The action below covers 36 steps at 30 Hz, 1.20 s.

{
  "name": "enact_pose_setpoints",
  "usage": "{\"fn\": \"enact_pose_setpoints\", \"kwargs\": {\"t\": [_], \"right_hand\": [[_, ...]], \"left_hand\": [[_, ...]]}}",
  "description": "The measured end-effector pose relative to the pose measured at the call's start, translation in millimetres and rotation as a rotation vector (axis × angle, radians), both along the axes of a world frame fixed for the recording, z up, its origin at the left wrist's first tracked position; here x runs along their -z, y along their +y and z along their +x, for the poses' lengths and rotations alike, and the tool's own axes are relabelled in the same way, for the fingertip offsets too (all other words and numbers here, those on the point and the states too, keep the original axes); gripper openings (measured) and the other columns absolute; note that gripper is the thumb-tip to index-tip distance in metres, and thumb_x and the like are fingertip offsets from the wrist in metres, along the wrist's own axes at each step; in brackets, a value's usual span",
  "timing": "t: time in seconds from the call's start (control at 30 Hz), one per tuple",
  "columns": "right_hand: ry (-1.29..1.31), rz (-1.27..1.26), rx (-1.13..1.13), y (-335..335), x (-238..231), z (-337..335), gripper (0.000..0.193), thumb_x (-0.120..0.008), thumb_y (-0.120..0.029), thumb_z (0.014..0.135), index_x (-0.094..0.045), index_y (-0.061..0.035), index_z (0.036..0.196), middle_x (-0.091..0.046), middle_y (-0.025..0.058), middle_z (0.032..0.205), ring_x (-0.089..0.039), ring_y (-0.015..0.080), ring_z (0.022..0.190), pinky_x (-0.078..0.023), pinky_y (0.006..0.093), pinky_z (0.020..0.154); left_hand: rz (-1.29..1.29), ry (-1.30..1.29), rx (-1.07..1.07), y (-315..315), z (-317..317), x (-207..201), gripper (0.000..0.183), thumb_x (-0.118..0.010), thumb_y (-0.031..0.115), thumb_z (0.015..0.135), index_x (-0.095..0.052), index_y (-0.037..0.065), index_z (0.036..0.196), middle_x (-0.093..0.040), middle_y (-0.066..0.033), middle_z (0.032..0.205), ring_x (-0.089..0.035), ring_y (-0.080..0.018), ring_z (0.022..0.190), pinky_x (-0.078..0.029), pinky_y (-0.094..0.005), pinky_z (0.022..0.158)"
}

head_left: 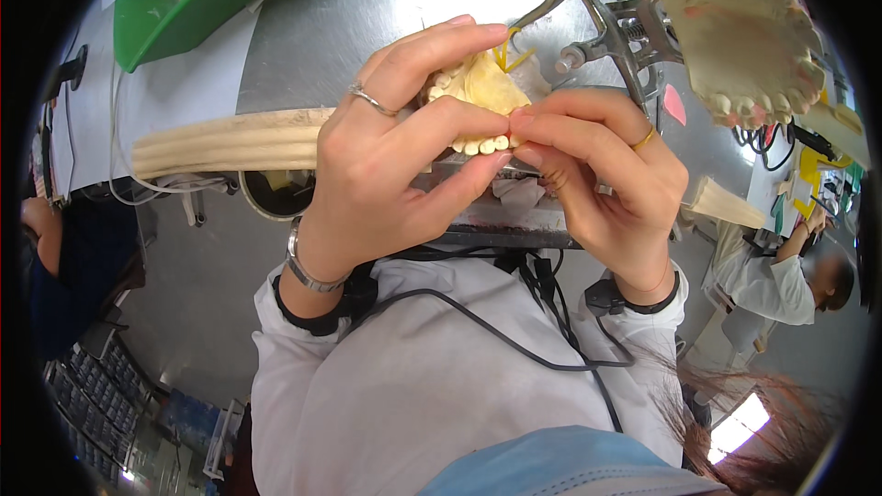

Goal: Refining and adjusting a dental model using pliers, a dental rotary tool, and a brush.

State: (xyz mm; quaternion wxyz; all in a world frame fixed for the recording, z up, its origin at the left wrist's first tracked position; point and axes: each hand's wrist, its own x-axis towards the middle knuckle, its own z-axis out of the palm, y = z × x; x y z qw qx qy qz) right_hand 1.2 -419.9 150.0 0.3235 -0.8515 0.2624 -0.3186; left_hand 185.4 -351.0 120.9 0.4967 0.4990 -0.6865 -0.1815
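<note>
Over the front edge of the bench, my left hand [381, 142] grips a cream dental model [491, 83] with a row of white teeth along its near edge. Its index finger and thumb close on the tooth row, while the other fingers curve over the model's far side. Thumb and fingers of my right hand [611, 165] pinch the right end of that row; anything small between the fingertips is hidden. Yellow strips [507, 50] stick up at the model's back, just beyond my left fingertips.
A metal dental articulator [611, 28] stands behind my right hand, beside a large tooth model [744, 37]. A pink piece [674, 105] lies near it. Layered wood [230, 142] juts from the bench at left, below a green bin [211, 0]. Another person [781, 285] sits at right.
</note>
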Motion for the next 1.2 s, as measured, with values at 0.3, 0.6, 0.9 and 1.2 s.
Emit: {"fn": "enact_pose_setpoints", "kwargs": {"t": [0.3, 0.6, 0.9, 1.2], "right_hand": [[0.181, -0.066, -0.037, 1.9, -15.6, 3.2, 0.021, -0.068, 0.015, 0.07, -0.068, 0.0023, 0.088, -0.065, 0.0118, 0.089, -0.064, 0.0199, 0.075, -0.051, 0.0262, 0.062], [0.296, -0.035, -0.036, 4.8, -26.7, 9.8, 0.023, -0.065, 0.018, 0.067, -0.066, 0.0035, 0.084, -0.064, 0.0115, 0.088, -0.065, 0.0224, 0.076, -0.051, 0.0265, 0.065], [0.36, -0.098, -0.013, 9.1, -29.1, 13.8, 0.025, -0.062, 0.02, 0.064, -0.065, 0.0035, 0.083, -0.062, 0.0118, 0.087, -0.064, 0.0235, 0.074, -0.051, 0.0266, 0.063], [0.331, -0.096, 0.04, 13.8, -21.9, 12.5, 0.027, -0.059, 0.021, 0.063, -0.062, 0.003, 0.082, -0.061, 0.012, 0.086, -0.063, 0.0227, 0.072, -0.052, 0.027, 0.062]], "left_hand": [[-0.011, -0.04, 0.019, -1.0, 4.1, 0.0, 0.022, -0.076, 0.001, 0.066, -0.07, 0.001, 0.088, -0.057, -0.024, 0.123, -0.053, -0.0376, 0.12, -0.046, -0.0414, 0.098], [-0.023, -0.059, -0.01, -1.6, 2.9, -1.3, 0.022, -0.077, 0.002, 0.062, -0.068, 0.002, 0.082, -0.059, -0.022, 0.121, -0.056, -0.0363, 0.114, -0.049, -0.0418, 0.095], [-0.015, -0.032, 0.014, -1.5, 4.1, 1.0, 0.022, -0.076, -0.002, 0.061, -0.063, 0.001, 0.079, -0.058, -0.027, 0.12, -0.057, -0.0379, 0.116, -0.047, -0.0431, 0.099], [-0.037, -0.032, 0.01, -1.7, 1.5, 1.1, 0.024, -0.076, -0.002, 0.059, -0.063, 0.002, 0.079, -0.06, -0.0258, 0.119, -0.058, -0.0372, 0.112, -0.046, -0.043, 0.099]]}}
